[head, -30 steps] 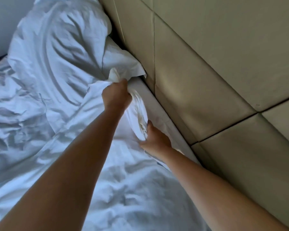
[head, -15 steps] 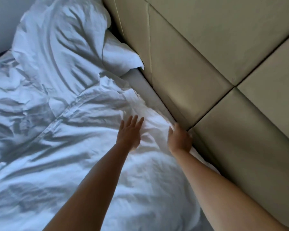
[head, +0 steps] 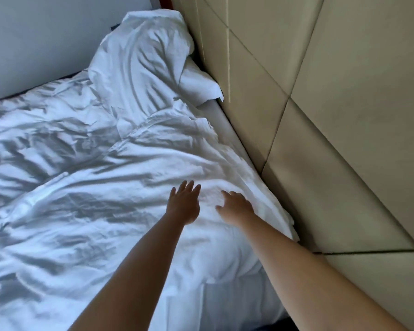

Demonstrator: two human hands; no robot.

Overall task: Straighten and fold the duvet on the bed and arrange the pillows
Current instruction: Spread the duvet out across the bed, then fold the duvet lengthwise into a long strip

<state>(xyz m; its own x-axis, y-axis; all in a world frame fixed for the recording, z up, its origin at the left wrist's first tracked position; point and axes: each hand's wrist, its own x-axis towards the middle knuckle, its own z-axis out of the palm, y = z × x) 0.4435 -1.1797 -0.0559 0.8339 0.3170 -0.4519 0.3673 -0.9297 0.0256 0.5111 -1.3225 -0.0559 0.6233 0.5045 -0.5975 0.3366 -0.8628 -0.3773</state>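
A rumpled white duvet (head: 86, 192) covers most of the bed, its top edge bunched beside the headboard. My left hand (head: 184, 203) lies flat on the duvet with fingers spread and straight. Just to its right, my right hand (head: 237, 206) rests palm down on the duvet with fingers loosely bent, holding nothing. A white pillow (head: 144, 60) lies crumpled at the far end of the bed against the headboard, and the corner of a second pillow (head: 201, 88) pokes out from under it.
A padded beige headboard (head: 332, 103) runs along the right side. A strip of bare white mattress (head: 227, 130) shows between duvet and headboard. A pale wall (head: 38, 41) stands behind the bed's far side.
Both hands let go of the bunched duvet edge they gripped a second ago and now lie flat on the duvet, nearer to me. The view has pulled back from the pillows.
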